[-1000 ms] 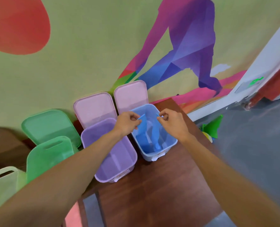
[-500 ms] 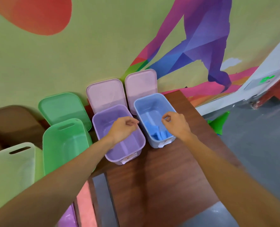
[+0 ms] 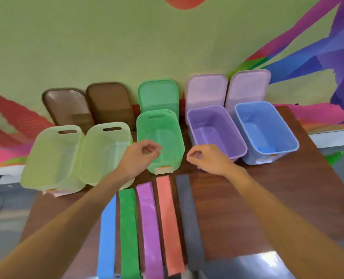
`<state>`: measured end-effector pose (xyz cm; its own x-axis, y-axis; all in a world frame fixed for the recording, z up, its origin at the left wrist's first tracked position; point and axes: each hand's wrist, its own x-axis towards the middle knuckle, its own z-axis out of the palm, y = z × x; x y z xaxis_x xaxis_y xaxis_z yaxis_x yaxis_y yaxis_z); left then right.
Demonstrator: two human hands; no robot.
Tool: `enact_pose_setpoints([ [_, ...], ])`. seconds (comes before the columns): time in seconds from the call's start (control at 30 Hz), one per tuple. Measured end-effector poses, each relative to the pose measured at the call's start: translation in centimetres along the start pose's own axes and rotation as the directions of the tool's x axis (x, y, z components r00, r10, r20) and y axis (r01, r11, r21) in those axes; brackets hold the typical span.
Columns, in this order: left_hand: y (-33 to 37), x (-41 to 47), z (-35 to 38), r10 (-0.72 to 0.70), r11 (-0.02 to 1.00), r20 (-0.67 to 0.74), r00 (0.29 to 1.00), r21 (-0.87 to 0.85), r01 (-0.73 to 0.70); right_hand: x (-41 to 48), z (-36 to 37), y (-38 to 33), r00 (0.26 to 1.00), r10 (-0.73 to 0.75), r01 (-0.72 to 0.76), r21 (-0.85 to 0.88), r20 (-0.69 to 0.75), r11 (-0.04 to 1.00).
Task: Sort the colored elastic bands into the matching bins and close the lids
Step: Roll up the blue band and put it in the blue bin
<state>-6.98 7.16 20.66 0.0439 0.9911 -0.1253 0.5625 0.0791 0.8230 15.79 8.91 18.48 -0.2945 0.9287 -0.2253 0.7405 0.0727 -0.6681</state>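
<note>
Elastic bands (image 3: 149,228): long flat strips

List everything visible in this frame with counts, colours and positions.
Table: one, dark wood.
Bins: five, in a row on it; pale green bins (two, left), green bin, purple bin, blue bin.
Lids: five, propped behind bins; brown lids (two), green lid, pale pink lids (two).
Loose bands: five, flat, table front; blue band, green band, purple band, salmon band, dark grey band.
Binned band: one, blue, inside blue bin.
Hands: left hand, right hand; empty, at green bin's front.
</note>
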Motion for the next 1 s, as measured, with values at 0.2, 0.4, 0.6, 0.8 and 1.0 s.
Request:
enact_pose_setpoints([
  [0.2,-8.7,-6.7,-6.5,-0.148,0.988,0.030,0.989,-0.045,0.149,0.6,8.3,-6.4,0.985,-0.052,0.060,-0.047,0.163,0.997],
  [0.4,-17.3,-9.8,-8.8,-0.324,0.945,0.015,0.946,-0.034,0.324,1.2,15.9,-9.4,0.968,0.017,0.007,-0.092,0.252,0.996],
  [0.6,-24.6,-8.8,-7.6,-0.482,0.876,0.012,0.876,-0.006,0.483,1.1,21.7,-9.2,0.952,0.118,-0.091,-0.107,0.283,0.990],
  [0.8,-27.6,-7.0,-5.1,-0.494,0.861,-0.103,0.863,0.077,0.502,1.2,23.0,-8.3,0.956,0.138,-0.124,-0.066,0.259,0.990],
  [1.0,-27.7,-5.4,-3.2,-0.518,0.823,-0.216,0.828,0.137,0.551,1.1,23.1,-7.3,0.955,0.131,-0.132,-0.014,0.266,0.991],
])
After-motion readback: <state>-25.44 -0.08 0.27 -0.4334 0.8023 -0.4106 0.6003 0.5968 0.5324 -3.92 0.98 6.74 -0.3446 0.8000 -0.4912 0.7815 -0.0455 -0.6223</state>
